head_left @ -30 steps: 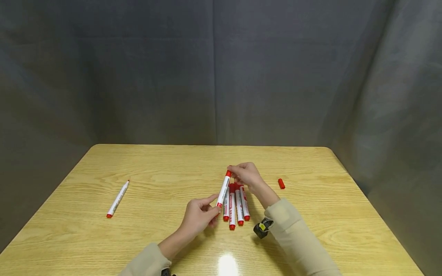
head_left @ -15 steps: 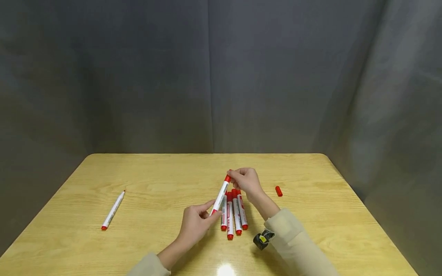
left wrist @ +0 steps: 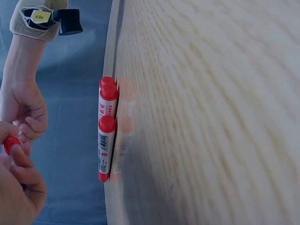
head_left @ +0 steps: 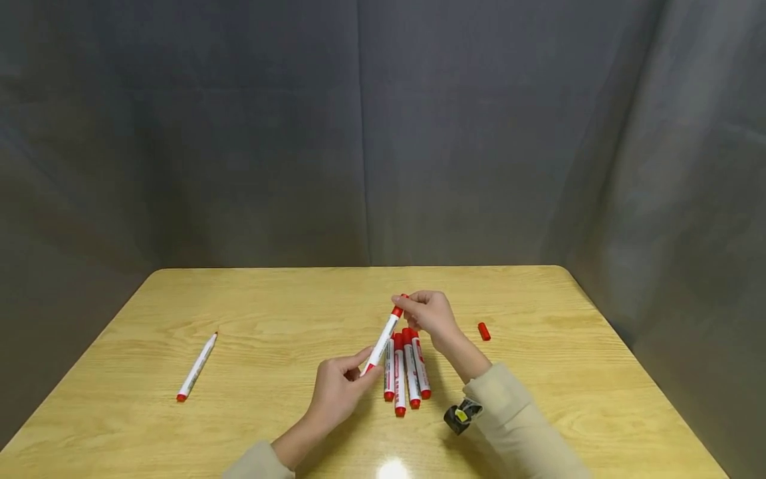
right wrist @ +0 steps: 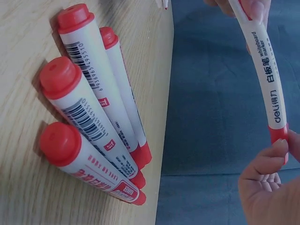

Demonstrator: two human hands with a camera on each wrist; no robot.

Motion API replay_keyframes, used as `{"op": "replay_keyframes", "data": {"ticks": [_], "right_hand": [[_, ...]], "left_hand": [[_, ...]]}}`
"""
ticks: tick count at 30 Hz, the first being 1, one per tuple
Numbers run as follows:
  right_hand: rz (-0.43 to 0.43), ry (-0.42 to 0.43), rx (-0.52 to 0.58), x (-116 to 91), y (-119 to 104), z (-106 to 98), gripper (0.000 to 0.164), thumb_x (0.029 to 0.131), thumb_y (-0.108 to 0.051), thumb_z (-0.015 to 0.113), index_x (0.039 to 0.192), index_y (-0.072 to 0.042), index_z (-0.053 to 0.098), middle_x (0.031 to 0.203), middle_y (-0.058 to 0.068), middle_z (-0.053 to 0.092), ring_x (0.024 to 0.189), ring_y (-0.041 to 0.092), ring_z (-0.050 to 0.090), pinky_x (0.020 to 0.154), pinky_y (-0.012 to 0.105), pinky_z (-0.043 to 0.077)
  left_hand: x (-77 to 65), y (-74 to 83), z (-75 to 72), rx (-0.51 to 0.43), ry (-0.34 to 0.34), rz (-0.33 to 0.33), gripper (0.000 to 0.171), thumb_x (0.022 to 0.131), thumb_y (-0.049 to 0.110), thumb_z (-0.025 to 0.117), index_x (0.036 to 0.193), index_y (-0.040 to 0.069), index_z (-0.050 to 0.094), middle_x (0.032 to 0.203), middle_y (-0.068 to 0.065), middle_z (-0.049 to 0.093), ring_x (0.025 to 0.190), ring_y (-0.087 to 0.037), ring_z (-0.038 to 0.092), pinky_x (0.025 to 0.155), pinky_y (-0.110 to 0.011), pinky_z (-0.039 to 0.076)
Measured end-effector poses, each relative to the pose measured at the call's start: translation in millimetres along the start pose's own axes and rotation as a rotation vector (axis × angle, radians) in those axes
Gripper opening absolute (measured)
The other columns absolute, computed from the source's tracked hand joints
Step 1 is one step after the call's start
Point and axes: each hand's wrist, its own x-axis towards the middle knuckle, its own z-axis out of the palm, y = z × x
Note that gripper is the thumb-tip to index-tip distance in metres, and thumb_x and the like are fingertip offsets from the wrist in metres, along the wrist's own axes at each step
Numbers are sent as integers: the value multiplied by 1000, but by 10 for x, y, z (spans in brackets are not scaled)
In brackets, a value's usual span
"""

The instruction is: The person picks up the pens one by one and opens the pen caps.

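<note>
Both hands hold one red-and-white whiteboard marker (head_left: pixel 384 340) aslant above the table. My left hand (head_left: pixel 336 394) grips its lower end between thumb and fingers. At the upper end, my right hand (head_left: pixel 432 315) pinches the red cap (right wrist: pixel 280 135), which meets the white barrel with no gap in the right wrist view. Several capped red markers (head_left: pixel 399 379) lie side by side just below and right of the held one. Off to the left lies an uncapped marker (head_left: pixel 197 367), its tip pointing away. A loose red cap (head_left: pixel 484 331) rests to the right of my right hand.
The wooden table (head_left: pixel 287 313) ends at a far edge with rounded corners. Grey curtains (head_left: pixel 251 146) hang behind it and at both sides. A black wrist camera (head_left: pixel 462 416) juts from my right sleeve, low over the table.
The head view has tilted up, so the table sits lower in it. The left hand and marker have shifted slightly left of the pile; lately the marker's capped end has leaned a little right.
</note>
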Motion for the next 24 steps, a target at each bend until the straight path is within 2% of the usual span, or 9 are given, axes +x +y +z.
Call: {"op": "replay_keyframes", "data": {"ticks": [5,9,13,17,21,24], "right_hand": [[-28,-19,3,40,-47,-27,22,86,-12,62,69,2,60,56,0,53,45,8,43,47,21,38],[-39,-61,10,53,-76,-76,20,86,-11,61,74,5,61,56,0,54,46,8,44,46,21,38],[-56,-69,29,37,-108,-158,18,86,-9,60,76,6,60,56,1,53,47,8,44,47,21,35],[-67,-68,62,6,-119,-241,17,87,-7,59,78,7,60,56,0,53,47,8,43,47,21,35],[-80,-70,96,-4,-102,-282,16,88,-6,56,79,7,59,56,1,52,46,7,42,46,20,35],[-73,-80,115,-2,-92,-299,15,89,-5,56,79,6,59,57,1,52,47,7,43,47,20,36]], "left_hand": [[36,-4,-6,-8,4,85,31,75,5,73,104,-1,67,51,6,40,45,0,30,39,-16,23],[49,51,-8,12,-20,147,31,73,0,73,103,-5,66,49,7,38,45,1,27,40,-16,22],[60,277,-30,29,-64,207,31,72,-8,70,102,-11,64,48,3,38,46,0,26,40,-16,22],[68,431,-40,-11,-113,239,29,74,-11,66,102,-15,61,49,-5,46,46,1,29,38,-15,24],[102,281,9,-57,-117,241,29,77,-9,64,105,-14,60,52,-12,56,43,3,31,36,-13,24],[117,154,32,-69,-115,248,28,80,-7,63,107,-12,61,53,-14,58,42,4,31,34,-13,25]]}}
